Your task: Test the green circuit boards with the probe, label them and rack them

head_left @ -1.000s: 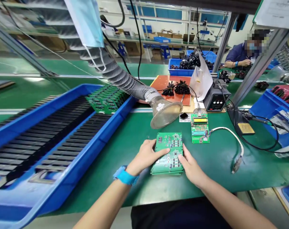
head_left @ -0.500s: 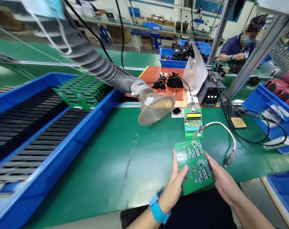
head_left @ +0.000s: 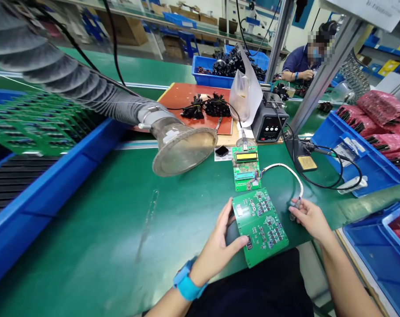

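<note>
A green circuit board panel (head_left: 261,226) with chips and digit displays is tilted at the bench's near edge. My left hand (head_left: 220,242) grips its left side, thumb on top by the lower display and fingers at the far edge. My right hand (head_left: 307,218), to the right of the panel, pinches the grey connector (head_left: 295,209) at the end of a white cable (head_left: 286,166). That cable runs to a smaller green board (head_left: 246,169) with a yellow display and a blue socket, lying just beyond the panel.
A fume extraction hose (head_left: 183,149) hangs over the bench's middle. Blue trays stand left, holding several upright boards (head_left: 38,123), and right, holding pink bags (head_left: 381,110). A soldering station (head_left: 271,119) and sponge stand (head_left: 305,163) sit behind. A co-worker (head_left: 302,61) sits across.
My right hand has left the panel's right edge, moved right and taken hold of the cable's connector. My left hand keeps the panel. The camera view has turned to the right.
</note>
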`<action>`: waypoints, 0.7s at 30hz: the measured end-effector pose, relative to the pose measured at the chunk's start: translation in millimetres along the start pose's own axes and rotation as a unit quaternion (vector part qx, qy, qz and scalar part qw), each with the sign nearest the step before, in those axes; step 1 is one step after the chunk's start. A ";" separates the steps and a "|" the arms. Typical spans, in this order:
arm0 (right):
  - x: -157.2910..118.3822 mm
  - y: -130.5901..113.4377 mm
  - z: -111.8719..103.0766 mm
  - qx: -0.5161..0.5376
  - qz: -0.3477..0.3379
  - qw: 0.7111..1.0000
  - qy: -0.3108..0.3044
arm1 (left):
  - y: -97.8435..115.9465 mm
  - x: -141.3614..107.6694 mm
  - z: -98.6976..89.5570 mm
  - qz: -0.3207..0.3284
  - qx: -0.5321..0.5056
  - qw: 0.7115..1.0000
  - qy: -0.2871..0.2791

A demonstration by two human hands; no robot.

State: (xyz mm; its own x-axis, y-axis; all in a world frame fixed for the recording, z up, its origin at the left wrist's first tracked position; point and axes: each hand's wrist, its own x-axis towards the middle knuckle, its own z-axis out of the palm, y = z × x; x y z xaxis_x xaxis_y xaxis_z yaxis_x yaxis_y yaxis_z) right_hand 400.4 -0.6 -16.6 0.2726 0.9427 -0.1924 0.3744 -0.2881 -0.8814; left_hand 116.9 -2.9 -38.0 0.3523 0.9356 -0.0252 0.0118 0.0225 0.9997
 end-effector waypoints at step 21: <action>21.5 -65.1 60.6 0.143 -0.186 0.970 -0.060 | 1.7 2.0 1.5 0.038 0.083 0.996 0.021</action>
State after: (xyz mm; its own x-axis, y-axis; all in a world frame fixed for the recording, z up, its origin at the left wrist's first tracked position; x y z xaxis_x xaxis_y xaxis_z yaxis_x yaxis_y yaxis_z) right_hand 328.2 48.6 10.5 0.0536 0.9904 0.1275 0.1608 0.1175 -0.9800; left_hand 119.0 -1.4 -36.3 0.3184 0.9464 0.0546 0.1421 -0.1046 0.9843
